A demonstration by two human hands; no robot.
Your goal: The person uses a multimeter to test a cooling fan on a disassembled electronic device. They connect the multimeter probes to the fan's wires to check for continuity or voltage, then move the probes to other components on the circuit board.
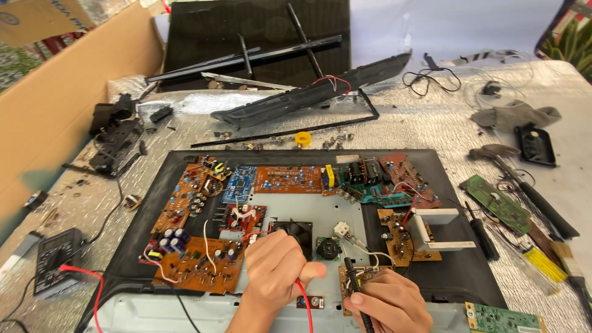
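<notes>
The black tray-like back panel (431, 277) already holds many loose circuit boards, testing under way. A cardboard box (55, 105) stands at left — contents hidden. Left hand (277, 271) pinches a red probe (301, 293); right hand (388, 305) grips a black probe (351, 274) on a small brown board (357, 277) — meter (55, 259) far left.

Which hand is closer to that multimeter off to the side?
Left. The left hand, pinching the red probe, sits nearer the multimeter at the table's left edge. The right hand, holding the black probe, is farther right.
</notes>
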